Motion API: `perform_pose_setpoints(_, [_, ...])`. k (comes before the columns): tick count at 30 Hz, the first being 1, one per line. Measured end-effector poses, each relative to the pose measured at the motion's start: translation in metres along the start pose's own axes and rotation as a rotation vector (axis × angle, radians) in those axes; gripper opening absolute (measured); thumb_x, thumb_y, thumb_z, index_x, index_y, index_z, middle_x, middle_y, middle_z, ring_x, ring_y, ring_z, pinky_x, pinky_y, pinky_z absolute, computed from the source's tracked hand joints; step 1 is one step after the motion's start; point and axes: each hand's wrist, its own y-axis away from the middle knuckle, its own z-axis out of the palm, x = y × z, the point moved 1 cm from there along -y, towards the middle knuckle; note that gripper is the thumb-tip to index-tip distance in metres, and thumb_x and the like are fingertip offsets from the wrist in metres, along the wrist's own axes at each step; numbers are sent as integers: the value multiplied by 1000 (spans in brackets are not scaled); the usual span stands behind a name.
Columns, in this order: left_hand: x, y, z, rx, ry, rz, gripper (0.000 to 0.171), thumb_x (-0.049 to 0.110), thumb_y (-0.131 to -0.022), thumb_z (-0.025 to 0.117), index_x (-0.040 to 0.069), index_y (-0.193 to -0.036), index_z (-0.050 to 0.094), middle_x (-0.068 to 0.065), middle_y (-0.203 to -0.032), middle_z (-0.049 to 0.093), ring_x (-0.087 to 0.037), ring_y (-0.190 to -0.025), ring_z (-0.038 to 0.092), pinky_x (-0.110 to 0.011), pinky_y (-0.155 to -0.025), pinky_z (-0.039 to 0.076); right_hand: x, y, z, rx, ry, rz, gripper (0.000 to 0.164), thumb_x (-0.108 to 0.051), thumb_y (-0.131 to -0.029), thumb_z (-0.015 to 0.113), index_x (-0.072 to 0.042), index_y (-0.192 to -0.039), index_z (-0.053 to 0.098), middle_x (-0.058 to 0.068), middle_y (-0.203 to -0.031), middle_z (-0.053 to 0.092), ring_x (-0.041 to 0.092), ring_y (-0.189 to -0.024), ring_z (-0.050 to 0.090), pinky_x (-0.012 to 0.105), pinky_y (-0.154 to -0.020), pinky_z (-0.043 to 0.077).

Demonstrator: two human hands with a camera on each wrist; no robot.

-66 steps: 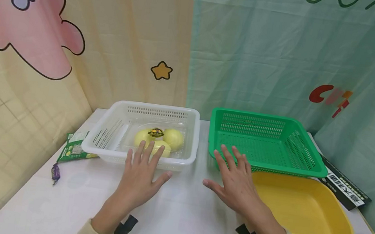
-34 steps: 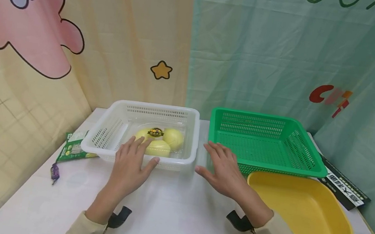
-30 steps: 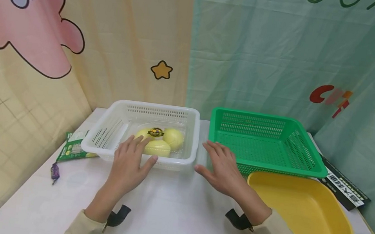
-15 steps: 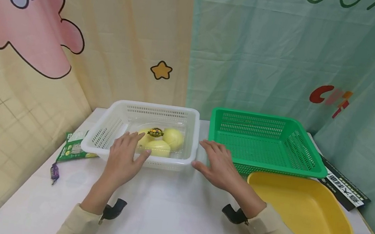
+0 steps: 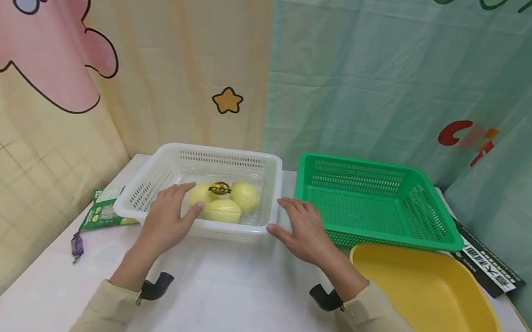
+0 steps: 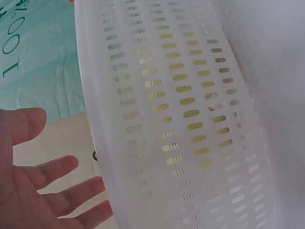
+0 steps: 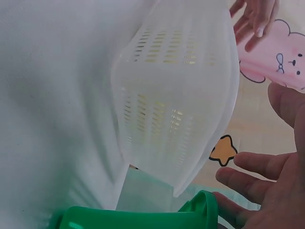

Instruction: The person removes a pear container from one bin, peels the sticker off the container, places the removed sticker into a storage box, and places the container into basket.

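Over a white tabletop (image 5: 236, 319), left hand (image 5: 165, 220) and right hand (image 5: 305, 232), empty, fingers loosely spread, hover by a slotted white basket (image 5: 237, 232), nearside.

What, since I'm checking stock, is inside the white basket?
In the white basket: a clear package holding three yellow-green fruits, a dark label on top. The left hand hides part of the interior; anything beneath the package is covered.

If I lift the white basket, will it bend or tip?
The white basket probably won't bend much: its rim isn't sagging. Its slotted walls suggest it's light itself. It may dip rightward, where the yellow fruits sit.
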Motion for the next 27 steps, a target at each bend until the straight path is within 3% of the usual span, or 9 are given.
perform_pose_setpoints(11, [-12, -13, -7, -16, -16, -40, 52, 34, -97, 47, 5, -140, 40, -22, -142, 43, -42, -131, 38, -59, -103, 34, 6, -6, 6, -5, -35, -12, 64, -42, -89, 61, -10, -140, 42, 10, -144, 45, 32, -131, 39, 53, -106, 35])
perform_pose_setpoints(27, [-40, -33, -13, -128, -74, -115, 56, 38, -98, 41, 4, -143, 35, -26, -141, 41, -44, -129, 40, -59, -102, 36, -2, -7, 11, 26, -19, -9, 63, -41, -89, 62, -10, -140, 43, 8, -144, 46, 28, -129, 42, 49, -103, 43])
